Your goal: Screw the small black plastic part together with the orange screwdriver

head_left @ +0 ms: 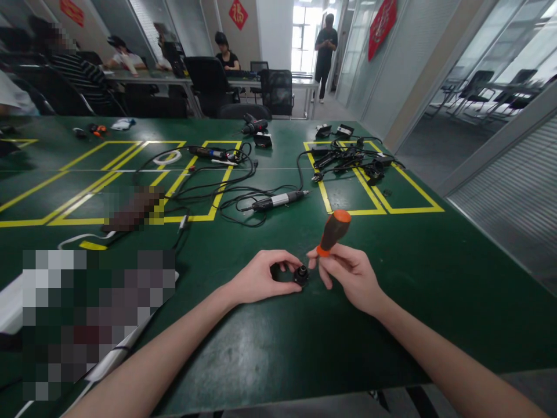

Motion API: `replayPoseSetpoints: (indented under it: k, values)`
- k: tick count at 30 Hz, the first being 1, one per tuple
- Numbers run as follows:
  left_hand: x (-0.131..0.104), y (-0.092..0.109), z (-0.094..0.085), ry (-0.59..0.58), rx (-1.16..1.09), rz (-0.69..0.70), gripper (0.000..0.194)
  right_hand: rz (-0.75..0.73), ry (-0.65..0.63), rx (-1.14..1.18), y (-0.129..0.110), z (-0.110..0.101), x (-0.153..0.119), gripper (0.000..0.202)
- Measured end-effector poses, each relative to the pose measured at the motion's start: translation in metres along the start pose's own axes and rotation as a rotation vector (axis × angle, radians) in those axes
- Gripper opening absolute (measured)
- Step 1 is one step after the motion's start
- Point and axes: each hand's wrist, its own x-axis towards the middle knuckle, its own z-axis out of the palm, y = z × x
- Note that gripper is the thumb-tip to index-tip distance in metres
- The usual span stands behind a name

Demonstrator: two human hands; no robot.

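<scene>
The left hand (263,280) pinched a small, round, black component (301,275) in its grip, over the smooth dark-green surface (243,366). The right hand (355,277) pinched an orange-and-black screwdriver (334,233) in its grip, handle tilted upward, just beside the component. A silver-and-black cylindrical electric driver (279,201) lay beyond.

I see open passage across the table (444,273) at right, but a corded tool (281,201) and cables (226,188) obstruct upper centre.
</scene>
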Motion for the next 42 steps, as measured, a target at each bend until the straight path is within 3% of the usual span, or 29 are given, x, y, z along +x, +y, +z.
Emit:
replayPoseSetpoints:
  k: [8, 13, 18, 21, 27, 34, 42]
  values:
    - [0.0008, 0.0001, 0.0001, -0.002, 0.031, 0.000, 0.032, 0.042, 0.039, 0.026, 0.0013, 0.0020, -0.0006, 0.012]
    - [0.0007, -0.0010, 0.0002, 0.000, 0.028, 0.004, 0.030, -0.063, -0.022, -0.077, -0.0046, -0.0009, 0.0014, 0.007]
    - [0.0017, 0.0024, -0.0002, -0.017, 0.041, 0.001, 0.029, -0.020, -0.077, 0.044, -0.0008, 0.0006, -0.0023, 0.011]
    - [0.0015, 0.0022, -0.0002, -0.010, 0.031, 0.008, 0.032, -0.015, -0.052, 0.097, 0.0020, 0.0016, -0.0043, 0.016]
    - [0.0002, 0.0003, -0.0005, -0.005, 0.036, 0.005, 0.037, -0.027, 0.053, -0.023, 0.0005, -0.0002, -0.0001, 0.013]
    - [0.0006, 0.0035, -0.0009, -0.010, 0.009, -0.005, 0.036, -0.012, 0.010, -0.011, -0.0027, -0.0004, -0.0001, 0.017]
    - [0.0004, 0.0009, -0.0005, -0.010, 0.028, 0.000, 0.034, 0.028, 0.056, -0.003, 0.0014, 0.0004, -0.0016, 0.015]
